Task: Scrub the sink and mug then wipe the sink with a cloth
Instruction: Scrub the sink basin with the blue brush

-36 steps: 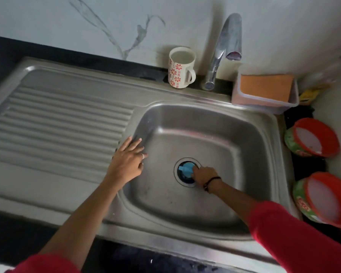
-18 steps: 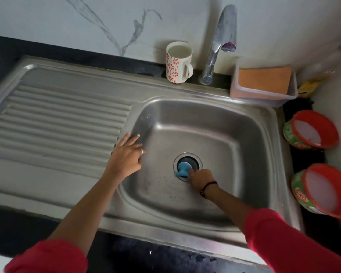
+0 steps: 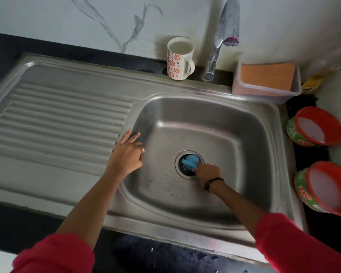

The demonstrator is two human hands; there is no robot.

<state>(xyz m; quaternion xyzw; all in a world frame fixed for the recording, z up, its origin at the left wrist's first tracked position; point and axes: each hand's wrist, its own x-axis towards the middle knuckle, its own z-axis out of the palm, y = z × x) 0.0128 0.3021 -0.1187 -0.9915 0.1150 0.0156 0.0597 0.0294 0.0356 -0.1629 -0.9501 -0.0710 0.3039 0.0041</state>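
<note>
Gripping the small blue scrub pad [image 3: 190, 161] over the round steel drain [image 3: 189, 164], the right hand [image 3: 208, 172] is nearest it, while the left hand [image 3: 126, 154] rests with relaxed fingers on the stainless sink's rim [image 3: 134, 115], left of the drain

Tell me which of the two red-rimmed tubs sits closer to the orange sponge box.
The far red-rimmed tub, just below the sponge box. The other tub sits nearer the camera, at the counter's front.

Steel-grey sink [image 3: 244, 123]; blue scrubber [image 3: 190, 161]; white mug [image 3: 178, 59], red flower print; orange cloth [image 3: 267, 75]; red-lidded green tubs [image 3: 315, 126].
</note>
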